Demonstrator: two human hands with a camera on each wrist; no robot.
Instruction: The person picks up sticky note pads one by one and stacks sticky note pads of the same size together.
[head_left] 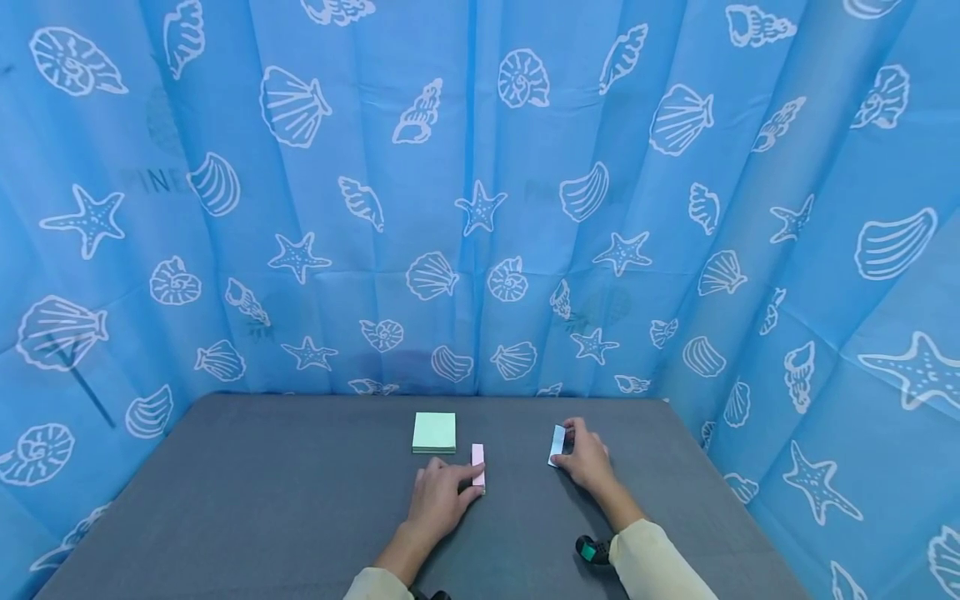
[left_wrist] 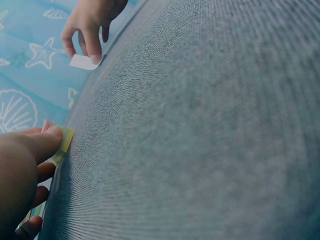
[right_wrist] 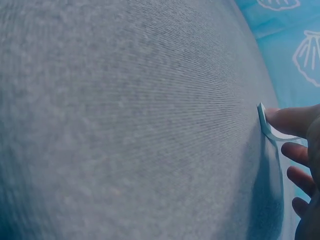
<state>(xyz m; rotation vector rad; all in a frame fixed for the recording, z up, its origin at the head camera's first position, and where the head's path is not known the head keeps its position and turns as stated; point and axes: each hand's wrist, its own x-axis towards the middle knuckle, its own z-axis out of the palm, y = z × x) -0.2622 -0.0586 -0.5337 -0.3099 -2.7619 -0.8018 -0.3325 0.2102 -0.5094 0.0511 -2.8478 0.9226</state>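
Observation:
My left hand (head_left: 437,498) pinches a narrow sticky-note pad (head_left: 478,467) between thumb and fingers near its front end. The pad's upper face is pink, and a yellow layer (left_wrist: 67,140) shows beyond the thumb in the left wrist view. To the right, my right hand (head_left: 588,458) grips a narrow pale blue sticky-note pad (head_left: 557,445), with thumb and a finger at its two ends. In the right wrist view this pad (right_wrist: 263,120) looks bent under the thumb, tilted close over the table. The other fingers of that hand are spread and loosely bent.
A square green sticky-note stack (head_left: 434,432) lies on the grey cloth-covered table (head_left: 262,500), just beyond my left hand. Behind the table and along its right side hangs a blue shell-patterned curtain (head_left: 480,308). A dark device with a green patch (head_left: 588,550) sits at my right wrist.

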